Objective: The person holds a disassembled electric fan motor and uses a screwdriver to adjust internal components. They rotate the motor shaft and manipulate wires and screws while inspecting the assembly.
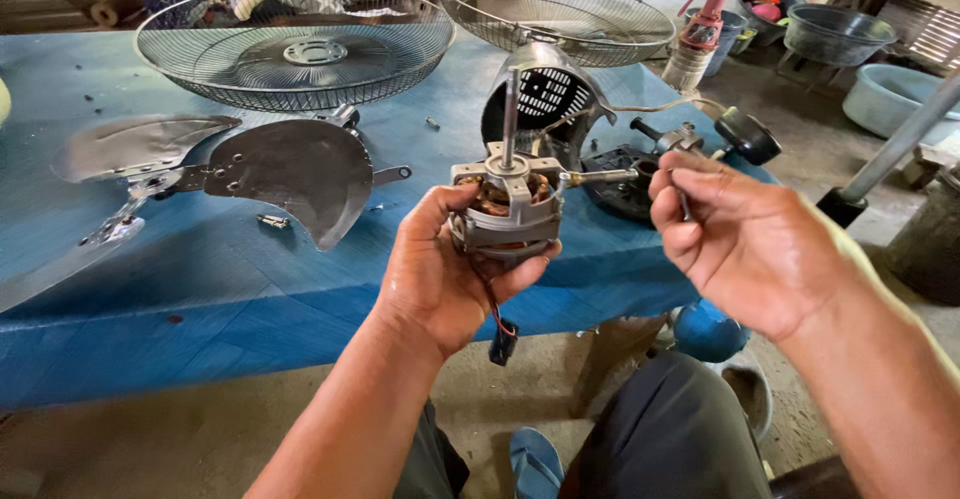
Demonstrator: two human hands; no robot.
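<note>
Left hand (440,274) clenched around a small grey metal fan motor with copper windings (505,209), held up in front of the blue worktop (200,289), its steel shaft (511,109) pointing upward; black and red wires with a small black plug (502,344) dangle below the palm. Right hand (745,239) closed on a thin metal tool, probably a screwdriver (600,175), tip touching the motor's right side; handle hidden in the fist. On the worktop: two round wire fan guards (300,49) at the back, shiny metal fan blades (290,169) left of the motor, a grey motor housing shell with vents (545,89) just behind the motor, loose screws (272,221) near the blades. Plastic basins (840,34) on the floor, far right.
</note>
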